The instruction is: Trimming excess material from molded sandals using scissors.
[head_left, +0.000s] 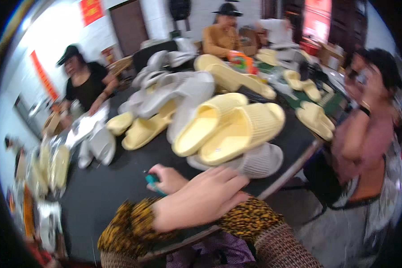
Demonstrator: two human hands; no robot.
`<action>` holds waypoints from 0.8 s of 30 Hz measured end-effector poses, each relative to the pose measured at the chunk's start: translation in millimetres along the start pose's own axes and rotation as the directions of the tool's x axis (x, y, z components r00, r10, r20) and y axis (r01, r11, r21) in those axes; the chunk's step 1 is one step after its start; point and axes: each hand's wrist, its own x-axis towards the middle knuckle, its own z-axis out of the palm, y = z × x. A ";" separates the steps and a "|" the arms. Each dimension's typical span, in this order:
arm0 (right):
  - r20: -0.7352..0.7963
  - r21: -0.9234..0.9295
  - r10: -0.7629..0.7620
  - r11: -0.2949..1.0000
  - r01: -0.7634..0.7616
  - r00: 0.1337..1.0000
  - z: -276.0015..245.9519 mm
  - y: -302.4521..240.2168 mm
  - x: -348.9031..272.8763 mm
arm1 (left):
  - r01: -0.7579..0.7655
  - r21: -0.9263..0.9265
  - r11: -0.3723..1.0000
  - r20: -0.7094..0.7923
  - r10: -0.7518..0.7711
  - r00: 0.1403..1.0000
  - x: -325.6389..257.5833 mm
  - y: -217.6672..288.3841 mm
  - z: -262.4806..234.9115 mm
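My arms cross at the near table edge. My left hand (201, 194) lies over my right forearm, fingers stretched out toward the right, nothing seen in it. Beneath it, my right hand (169, 179) points left and is closed around a small teal tool (152, 179) with a dark tip; its kind is unclear. Just beyond the hands, a pair of yellow ribbed slippers (228, 127) rests on a pair of grey slippers (259, 163), largely covered by it.
Grey slippers (158, 85) and yellow slippers (149, 129) are heaped on the black table (102, 196). Bagged slippers (49, 167) lie at the left. People sit or stand around: one at left (87, 82), one far (221, 35), others right (366, 120). A chair (357, 192) stands right.
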 end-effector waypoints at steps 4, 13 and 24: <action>-0.013 0.028 -0.051 0.998 0.051 0.999 8.4 13.2 3.0 | -0.133 -0.260 0.956 0.267 0.204 0.942 -15.2 12.9 -39.6; -0.019 0.043 0.012 0.999 -0.011 1.000 5.9 1.4 -1.1 | -0.379 -0.463 0.801 0.313 0.548 0.776 10.2 29.1 -10.1; 0.011 0.096 0.055 0.994 -0.056 0.998 12.5 4.4 3.2 | -0.401 -0.486 0.776 0.278 0.573 0.771 -36.2 28.2 -23.6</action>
